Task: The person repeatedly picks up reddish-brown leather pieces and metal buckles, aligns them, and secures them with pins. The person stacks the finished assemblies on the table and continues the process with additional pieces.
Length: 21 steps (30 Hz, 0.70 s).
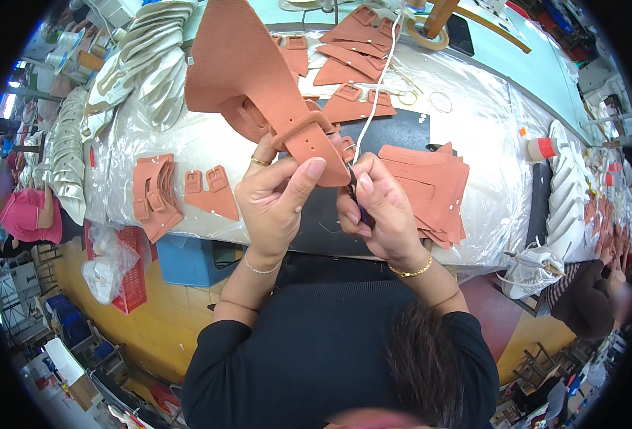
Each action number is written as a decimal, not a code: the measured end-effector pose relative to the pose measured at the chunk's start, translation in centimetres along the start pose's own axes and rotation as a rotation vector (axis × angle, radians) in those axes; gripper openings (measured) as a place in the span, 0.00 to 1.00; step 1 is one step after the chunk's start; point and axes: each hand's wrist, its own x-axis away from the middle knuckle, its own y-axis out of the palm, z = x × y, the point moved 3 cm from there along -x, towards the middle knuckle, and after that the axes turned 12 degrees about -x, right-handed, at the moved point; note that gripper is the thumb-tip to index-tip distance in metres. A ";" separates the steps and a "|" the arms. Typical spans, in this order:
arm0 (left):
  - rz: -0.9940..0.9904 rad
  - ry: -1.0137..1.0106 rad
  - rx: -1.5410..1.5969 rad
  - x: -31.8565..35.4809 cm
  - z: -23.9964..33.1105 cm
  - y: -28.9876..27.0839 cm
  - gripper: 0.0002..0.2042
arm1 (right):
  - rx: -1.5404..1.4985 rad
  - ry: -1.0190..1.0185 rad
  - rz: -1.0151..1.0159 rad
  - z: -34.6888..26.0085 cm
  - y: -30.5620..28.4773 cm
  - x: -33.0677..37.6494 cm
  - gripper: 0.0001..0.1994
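Note:
My left hand [276,193] is closed on a terracotta-coloured shoe-upper piece [241,53], thumb on top near its rounded strap end. The strap has a row of small holes and passes through a covered buckle [301,131]. Close against the strap's tip, my right hand [384,207] grips a small dark-handled tool [364,214]; the fingers hide most of it, so its exact kind is unclear. A white cord [375,100] hangs from above down to the right hand. Beneath both hands lies a black mat [323,232].
Stacked strap pieces [430,189] lie right of the mat, with buckled pieces [157,196] to the left and more [351,53] beyond. White shoe parts [151,64] are piled at the far left. A tape roll [427,32] and scissors [407,86] sit at the back. Other people work at both sides.

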 end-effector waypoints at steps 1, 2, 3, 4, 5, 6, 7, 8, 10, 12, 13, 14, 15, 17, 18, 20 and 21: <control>0.011 0.002 0.011 0.0 0.0 0.1 0.08 | 0.008 -0.002 0.007 0.0 0.0 0.0 0.10; 0.009 -0.002 0.008 0.0 0.1 0.1 0.08 | 0.000 -0.008 0.002 0.0 0.0 0.0 0.10; 0.006 -0.005 0.005 0.0 0.1 0.2 0.08 | -0.001 -0.008 0.001 0.0 0.0 0.0 0.10; 0.005 -0.008 0.001 0.0 0.1 0.2 0.08 | -0.003 -0.007 -0.001 0.0 0.0 0.0 0.10; 0.001 -0.003 -0.003 0.0 0.1 0.2 0.08 | -0.003 -0.006 -0.003 0.0 0.0 0.0 0.10; -0.002 0.002 -0.008 0.0 0.1 0.2 0.08 | -0.002 -0.006 -0.005 -0.1 0.0 0.1 0.10; -0.004 0.007 -0.013 0.0 0.1 0.1 0.08 | -0.002 -0.005 -0.007 0.0 0.0 0.1 0.10; -0.003 0.012 -0.005 0.0 0.1 0.1 0.08 | -0.002 -0.011 0.000 0.0 0.0 0.1 0.10; 0.000 0.024 0.009 0.0 0.0 0.0 0.08 | 0.005 -0.018 0.017 0.1 0.0 0.0 0.09; -0.007 -0.005 0.014 0.1 -0.2 -0.1 0.08 | 0.001 -0.021 0.011 0.1 0.0 0.0 0.09; -0.011 -0.019 0.016 0.1 -0.2 -0.1 0.08 | 0.003 -0.020 0.009 0.2 0.0 0.0 0.09; -0.010 -0.021 0.017 0.2 -0.2 -0.2 0.08 | 0.012 -0.024 0.009 0.1 0.0 0.1 0.09; -0.009 -0.023 0.019 0.2 -0.2 -0.2 0.08 | 0.022 -0.029 0.010 0.1 0.0 0.1 0.09; -0.010 -0.027 0.017 0.3 -0.1 -0.2 0.08 | 0.036 -0.025 0.006 0.0 0.0 0.2 0.10; -0.011 -0.029 0.014 0.3 -0.1 -0.2 0.09 | 0.041 -0.017 0.000 0.0 0.0 0.2 0.10; -0.016 -0.019 0.013 0.3 0.1 -0.1 0.09 | 0.044 -0.012 0.004 0.0 0.0 0.3 0.10; -0.019 -0.008 0.015 0.2 0.2 -0.1 0.09 | 0.043 -0.015 0.013 0.0 0.0 0.3 0.10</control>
